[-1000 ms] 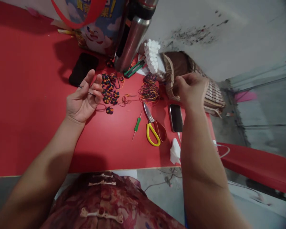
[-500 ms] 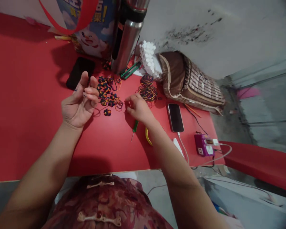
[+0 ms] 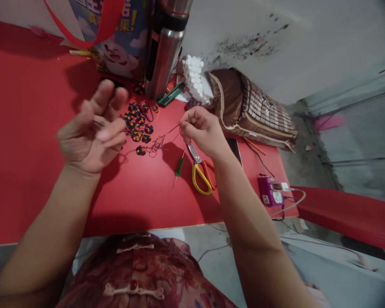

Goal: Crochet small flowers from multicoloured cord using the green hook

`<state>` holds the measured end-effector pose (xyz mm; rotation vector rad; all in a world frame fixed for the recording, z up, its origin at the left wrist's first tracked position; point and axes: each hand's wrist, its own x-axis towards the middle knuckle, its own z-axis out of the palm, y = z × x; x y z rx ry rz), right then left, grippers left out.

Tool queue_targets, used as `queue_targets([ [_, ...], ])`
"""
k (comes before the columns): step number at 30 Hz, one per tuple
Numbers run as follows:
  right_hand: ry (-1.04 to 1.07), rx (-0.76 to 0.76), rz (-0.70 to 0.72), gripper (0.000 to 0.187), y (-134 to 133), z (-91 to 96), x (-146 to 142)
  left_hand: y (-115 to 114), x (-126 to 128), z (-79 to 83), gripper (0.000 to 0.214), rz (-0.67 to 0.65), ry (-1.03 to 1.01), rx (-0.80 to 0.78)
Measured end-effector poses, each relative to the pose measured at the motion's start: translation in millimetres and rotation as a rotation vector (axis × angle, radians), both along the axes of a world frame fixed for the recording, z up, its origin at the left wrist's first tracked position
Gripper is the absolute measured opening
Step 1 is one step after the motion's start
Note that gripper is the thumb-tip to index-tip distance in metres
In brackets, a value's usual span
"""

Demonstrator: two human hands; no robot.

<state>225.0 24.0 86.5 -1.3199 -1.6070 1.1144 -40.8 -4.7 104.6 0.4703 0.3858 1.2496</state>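
My left hand is raised above the table, palm up and blurred. Its index and middle fingers stretch out while the others curl around a thin dark strand of cord. Between the thumb and fingertips of my right hand is pinched a multicoloured cord. That cord slants down to a loose tangle on the table. Beside the tangle lie several dark knotted cord balls with orange and green flecks; one ball sits nearer to me. Below my right hand are a green-handled awl and scissors with yellow and red handles.
On the red table stand a steel flask and a printed bag. A green box cutter lies by white foam-like pieces. Rightward are a brown cushion, a partly hidden phone and a purple power block.
My right hand has moved right and up, drawing the cord out straight from the tangle. My left hand has shifted left and closer. The scissors have come into fuller view.
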Motion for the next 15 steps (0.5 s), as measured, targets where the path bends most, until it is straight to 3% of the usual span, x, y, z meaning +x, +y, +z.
queue_targets([
  [2,-0.021,0.012,0.059,0.015,-7.2,21.9,-5.0,2.9,15.3,-8.0,0.017,-0.045,0.288,0.079],
  [4,-0.041,0.036,0.107,0.015,-13.2,35.9,-9.9,4.0,33.3,-16.0,0.025,-0.145,0.435,0.102],
  [6,-0.075,0.077,0.112,0.014,-14.6,39.2,-10.7,2.9,47.0,-19.6,0.031,-0.241,0.503,0.107],
  [8,-0.144,0.132,0.049,0.012,-9.3,32.9,-4.5,-0.5,50.9,-16.3,0.022,-0.315,0.544,0.110],
  [11,-0.319,0.225,-0.141,0.006,9.7,14.1,18.4,-10.4,35.4,-2.3,0.030,-0.412,0.682,0.109],
  [15,-0.561,0.291,-0.349,0.011,39.2,-6.9,58.0,-37.0,-14.3,8.7,0.033,-0.383,0.689,0.033],
])
